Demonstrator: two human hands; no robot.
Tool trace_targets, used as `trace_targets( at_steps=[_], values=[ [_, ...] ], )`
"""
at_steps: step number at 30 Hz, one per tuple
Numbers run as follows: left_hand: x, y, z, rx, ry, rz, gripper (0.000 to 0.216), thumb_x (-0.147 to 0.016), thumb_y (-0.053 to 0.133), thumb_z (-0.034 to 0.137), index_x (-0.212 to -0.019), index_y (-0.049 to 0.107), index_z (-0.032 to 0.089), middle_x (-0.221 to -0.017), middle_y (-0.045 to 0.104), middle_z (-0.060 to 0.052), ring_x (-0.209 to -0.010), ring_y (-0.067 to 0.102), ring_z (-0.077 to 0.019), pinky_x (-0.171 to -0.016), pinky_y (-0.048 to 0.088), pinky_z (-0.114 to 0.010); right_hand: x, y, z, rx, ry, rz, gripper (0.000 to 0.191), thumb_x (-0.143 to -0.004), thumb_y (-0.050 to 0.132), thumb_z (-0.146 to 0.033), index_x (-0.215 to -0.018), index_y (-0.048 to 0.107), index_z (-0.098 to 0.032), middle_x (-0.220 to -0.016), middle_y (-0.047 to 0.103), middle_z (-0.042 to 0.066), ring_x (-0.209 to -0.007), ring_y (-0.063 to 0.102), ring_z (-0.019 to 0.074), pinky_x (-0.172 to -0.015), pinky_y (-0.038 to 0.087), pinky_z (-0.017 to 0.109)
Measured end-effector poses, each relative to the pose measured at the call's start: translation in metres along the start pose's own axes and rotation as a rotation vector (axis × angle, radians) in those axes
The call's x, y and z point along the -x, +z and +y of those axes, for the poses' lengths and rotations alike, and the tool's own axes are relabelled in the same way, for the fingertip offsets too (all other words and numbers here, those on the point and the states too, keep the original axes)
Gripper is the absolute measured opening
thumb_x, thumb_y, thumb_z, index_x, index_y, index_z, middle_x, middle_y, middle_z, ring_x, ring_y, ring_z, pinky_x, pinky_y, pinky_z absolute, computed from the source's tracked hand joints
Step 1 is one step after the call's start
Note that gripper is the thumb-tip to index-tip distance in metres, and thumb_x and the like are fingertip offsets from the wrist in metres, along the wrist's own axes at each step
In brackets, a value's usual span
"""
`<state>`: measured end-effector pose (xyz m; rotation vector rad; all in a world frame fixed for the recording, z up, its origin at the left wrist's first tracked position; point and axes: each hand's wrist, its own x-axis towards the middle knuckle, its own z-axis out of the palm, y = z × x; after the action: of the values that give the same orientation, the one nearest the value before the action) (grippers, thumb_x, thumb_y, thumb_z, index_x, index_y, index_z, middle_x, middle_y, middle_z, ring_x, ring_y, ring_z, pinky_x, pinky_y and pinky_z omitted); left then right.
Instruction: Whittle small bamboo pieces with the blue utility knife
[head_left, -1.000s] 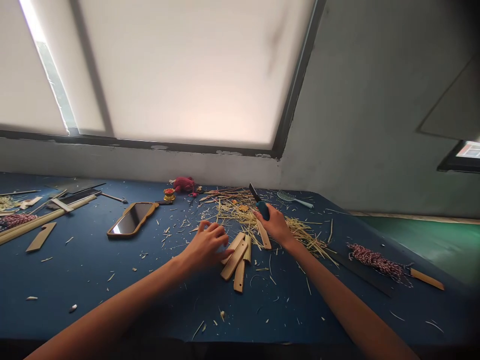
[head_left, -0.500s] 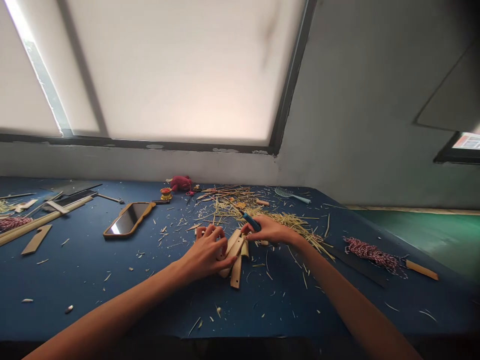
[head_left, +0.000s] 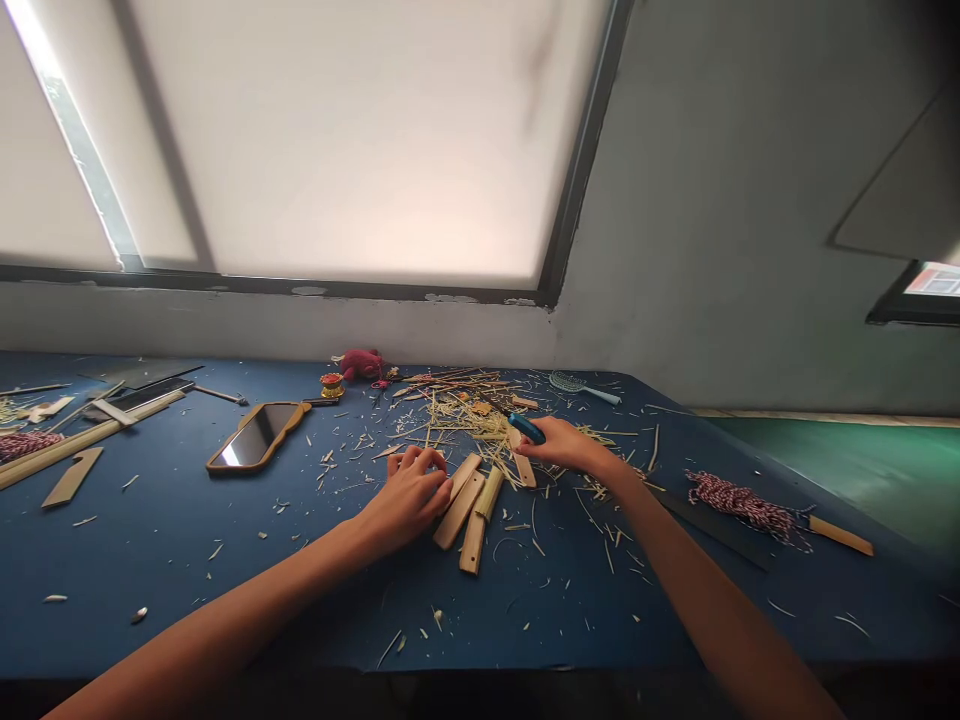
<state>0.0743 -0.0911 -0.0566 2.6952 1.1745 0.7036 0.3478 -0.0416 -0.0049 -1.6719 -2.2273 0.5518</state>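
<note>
My left hand [head_left: 409, 495] rests on the blue table [head_left: 225, 560] with curled fingers, touching the left edge of a small bundle of flat bamboo pieces [head_left: 469, 510]. My right hand [head_left: 566, 447] is closed round a blue-handled knife [head_left: 525, 427], its dark blade pointing back and left over a heap of thin bamboo slivers [head_left: 465, 415]. One more bamboo piece [head_left: 520, 460] lies just left of that hand.
A phone in a tan case [head_left: 259, 435] lies to the left, with long bamboo strips and tools [head_left: 82, 430] beyond. Red-and-white twine [head_left: 739, 503] and a long dark blade [head_left: 712, 525] lie right. A pink toy [head_left: 360, 363] and comb [head_left: 581, 385] sit by the wall.
My right hand has drawn back to the right with the knife, away from the bamboo pieces. My left hand has stayed on the bundle, fingers settling lower.
</note>
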Motion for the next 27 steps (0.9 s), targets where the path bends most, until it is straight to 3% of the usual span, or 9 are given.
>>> trace_targets(
  at_steps=[7, 13, 20, 23, 27],
  values=[
    [0.001, 0.008, -0.009, 0.057, -0.094, 0.001, 0.030, -0.086, 0.048, 0.048, -0.087, 0.053, 0.019, -0.111, 0.050, -0.007, -0.106, 0.038, -0.0249, -0.093, 0.029, -0.049, -0.008, 0.015, 0.003, -0.079, 0.028, 0.062, 0.024, -0.054, 0.072, -0.027, -0.063, 0.050, -0.020, -0.065, 0.053, -0.001, -0.060, 0.048, 0.0137, -0.050, 0.031, 0.024],
    [0.001, 0.007, -0.013, 0.126, -0.154, -0.057, 0.034, -0.088, 0.043, 0.050, -0.081, 0.054, 0.018, -0.111, 0.050, -0.007, -0.108, 0.036, -0.0258, -0.093, 0.029, -0.049, -0.001, 0.007, -0.006, -0.312, 0.044, -0.074, 0.020, -0.058, 0.065, -0.024, -0.064, 0.046, -0.020, -0.058, 0.050, -0.004, -0.052, 0.048, 0.0111, -0.047, 0.037, 0.023],
    [0.002, 0.005, -0.011, 0.127, -0.145, -0.078, 0.040, -0.086, 0.044, 0.056, -0.081, 0.055, 0.018, -0.114, 0.048, -0.008, -0.108, 0.034, -0.0266, -0.092, 0.029, -0.050, 0.005, 0.008, -0.017, -0.538, 0.016, -0.115, 0.029, -0.059, 0.070, -0.032, -0.068, 0.047, -0.018, -0.087, 0.063, 0.006, -0.055, 0.052, 0.0095, -0.055, 0.045, 0.026],
    [0.002, 0.004, -0.009, 0.132, -0.133, -0.086, 0.037, -0.089, 0.042, 0.051, -0.078, 0.055, 0.017, -0.113, 0.049, -0.008, -0.106, 0.035, -0.0260, -0.090, 0.030, -0.050, 0.001, 0.009, -0.015, -0.493, -0.008, -0.084, 0.026, -0.060, 0.070, -0.032, -0.072, 0.052, -0.018, -0.093, 0.065, 0.007, -0.063, 0.056, 0.0122, -0.058, 0.045, 0.026],
    [0.002, 0.003, -0.013, 0.090, -0.152, -0.051, 0.037, -0.092, 0.037, 0.046, -0.079, 0.056, 0.017, -0.113, 0.049, -0.008, -0.103, 0.036, -0.0254, -0.090, 0.030, -0.051, -0.004, 0.009, -0.009, -0.311, 0.011, 0.028, 0.022, -0.063, 0.067, -0.030, -0.080, 0.059, -0.018, -0.075, 0.064, 0.003, -0.065, 0.058, 0.0168, -0.055, 0.041, 0.026]
  ],
)
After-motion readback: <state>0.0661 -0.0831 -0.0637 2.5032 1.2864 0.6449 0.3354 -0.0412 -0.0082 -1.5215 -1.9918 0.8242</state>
